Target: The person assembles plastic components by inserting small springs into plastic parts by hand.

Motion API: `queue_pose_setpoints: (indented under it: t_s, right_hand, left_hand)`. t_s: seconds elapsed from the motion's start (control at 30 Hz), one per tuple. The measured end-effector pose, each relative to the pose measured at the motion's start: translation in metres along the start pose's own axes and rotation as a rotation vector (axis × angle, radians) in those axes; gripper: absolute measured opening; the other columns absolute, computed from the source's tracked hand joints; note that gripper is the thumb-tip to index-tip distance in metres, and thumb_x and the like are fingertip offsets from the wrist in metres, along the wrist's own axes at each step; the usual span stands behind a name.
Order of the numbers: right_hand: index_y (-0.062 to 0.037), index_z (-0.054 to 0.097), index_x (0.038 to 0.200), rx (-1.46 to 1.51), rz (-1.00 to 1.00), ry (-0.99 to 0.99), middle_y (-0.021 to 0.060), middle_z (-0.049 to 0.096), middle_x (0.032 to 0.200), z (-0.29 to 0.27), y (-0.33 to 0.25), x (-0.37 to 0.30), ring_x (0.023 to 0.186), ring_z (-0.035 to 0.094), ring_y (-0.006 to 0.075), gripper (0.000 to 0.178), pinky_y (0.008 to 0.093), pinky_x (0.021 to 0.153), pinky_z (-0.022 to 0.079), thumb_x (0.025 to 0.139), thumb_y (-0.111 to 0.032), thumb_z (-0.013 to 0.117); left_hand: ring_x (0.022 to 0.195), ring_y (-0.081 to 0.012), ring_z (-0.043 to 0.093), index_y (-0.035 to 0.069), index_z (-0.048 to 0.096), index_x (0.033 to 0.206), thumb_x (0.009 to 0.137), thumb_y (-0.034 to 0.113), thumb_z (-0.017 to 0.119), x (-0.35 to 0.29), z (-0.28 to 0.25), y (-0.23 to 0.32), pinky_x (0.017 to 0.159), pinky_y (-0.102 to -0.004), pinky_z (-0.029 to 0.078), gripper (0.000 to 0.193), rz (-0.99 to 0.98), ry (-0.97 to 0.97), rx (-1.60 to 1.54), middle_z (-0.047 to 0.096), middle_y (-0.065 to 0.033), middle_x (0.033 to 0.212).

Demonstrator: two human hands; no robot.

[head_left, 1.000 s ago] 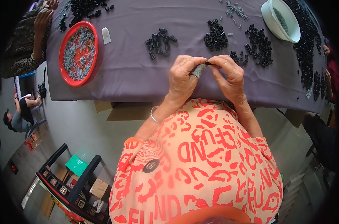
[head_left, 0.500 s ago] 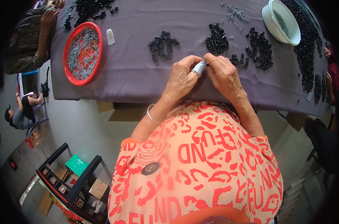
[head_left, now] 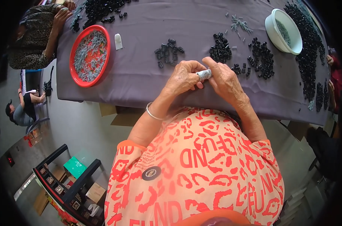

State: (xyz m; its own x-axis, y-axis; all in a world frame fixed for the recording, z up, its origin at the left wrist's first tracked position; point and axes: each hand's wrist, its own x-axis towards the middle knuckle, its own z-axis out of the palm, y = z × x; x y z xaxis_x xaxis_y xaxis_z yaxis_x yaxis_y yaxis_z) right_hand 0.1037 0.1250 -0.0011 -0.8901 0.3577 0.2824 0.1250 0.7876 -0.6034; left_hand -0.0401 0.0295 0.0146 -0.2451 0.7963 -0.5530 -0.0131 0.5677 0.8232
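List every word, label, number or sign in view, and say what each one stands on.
Shirt: large red capital letters, legible, wording withheld.
Shirt, above the round dark patch: small red print, wording withheld.
Round dark patch: pale marks, too small to read.
Red-lit device, far left: too small to read.

The tray [head_left: 72,60] is red, cylinders [head_left: 220,49] black, shirt [head_left: 195,165] red-blotched peach.
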Motion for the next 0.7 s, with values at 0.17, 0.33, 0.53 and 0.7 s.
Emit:
queue_pose_setpoints:
  t_s: [0.17, 0.33, 0.53, 0.7]
  right_hand:
    - [-0.0023, 0.045, 0.122, -0.005, -0.041, -0.016, 0.0142, 0.057, 0.085, 0.001, 0.000, -0.005, 0.078, 0.057, 0.0302, 0.057, 0.0390, 0.071, 0.046, 0.068, 0.008, 0.060]
    - [-0.0012, 0.052, 0.114, 0.040, -0.036, 0.035, 0.0140, 0.060, 0.091, -0.012, -0.004, 0.001, 0.085, 0.058, 0.0309, 0.049, 0.0395, 0.079, 0.046, 0.067, 0.002, 0.065]
    - [-0.0028, 0.056, 0.113, 0.071, -0.146, 0.061, 0.0148, 0.057, 0.113, 0.013, -0.019, 0.031, 0.108, 0.053, 0.0314, 0.039, 0.0430, 0.094, 0.040, 0.080, -0.024, 0.059]
    - [-0.0086, 0.057, 0.116, 0.152, -0.155, 0.059, 0.0115, 0.058, 0.117, 0.031, -0.010, 0.031, 0.110, 0.054, 0.0279, 0.044, 0.0436, 0.098, 0.039, 0.082, -0.036, 0.053]
  left_hand:
    - [0.058, -0.0095, 0.063, 0.001, 0.066, 0.091, 0.080, 0.009, 0.066, 0.009, -0.005, -0.005, 0.042, -0.0193, 0.045, 0.014, -0.019, -0.087, -0.230, 0.064, -0.0050, 0.072]
    - [0.057, -0.0087, 0.062, 0.000, 0.065, 0.092, 0.080, 0.007, 0.065, 0.007, -0.002, -0.004, 0.042, -0.0187, 0.045, 0.014, -0.038, -0.067, -0.291, 0.064, -0.0051, 0.072]
    - [0.083, -0.0229, 0.061, -0.001, 0.057, 0.096, 0.075, 0.005, 0.058, 0.010, -0.001, -0.034, 0.067, -0.0319, 0.049, 0.022, 0.595, 0.092, -0.052, 0.062, -0.0110, 0.093]
    - [0.101, -0.0298, 0.054, 0.002, 0.057, 0.103, 0.079, 0.011, 0.056, 0.016, 0.000, -0.054, 0.084, -0.0379, 0.044, 0.026, 0.750, 0.135, 0.312, 0.058, -0.0155, 0.102]
